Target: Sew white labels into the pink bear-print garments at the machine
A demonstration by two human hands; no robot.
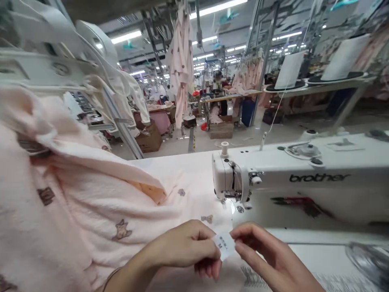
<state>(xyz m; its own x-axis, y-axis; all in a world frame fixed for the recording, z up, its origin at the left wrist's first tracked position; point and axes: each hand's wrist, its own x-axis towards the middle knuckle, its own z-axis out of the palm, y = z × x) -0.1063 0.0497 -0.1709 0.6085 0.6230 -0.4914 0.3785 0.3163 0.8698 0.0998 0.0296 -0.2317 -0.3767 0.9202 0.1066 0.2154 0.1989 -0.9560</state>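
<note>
Between my two hands is a small white size label [224,246] printed with dark characters and an "M". My left hand [190,245] is closed, pinching the label's left edge between thumb and fingers. At its right edge, the thumb and forefinger of my right hand [270,255] pinch it too. Beneath and to the left spreads a pale pink fluffy garment [100,211] with small brown animal motifs. Just beyond my hands stands the head of a white sewing machine [231,178], its lit needle area close to the garment's edge.
Red-handled snips [304,205] lie under the machine arm. White thread cones [290,71] stand on a rack at the back right, with a thread running down to the machine. A metal post [123,134] and white fabric strips rise at the left. Cardboard boxes [221,130] sit on the floor beyond.
</note>
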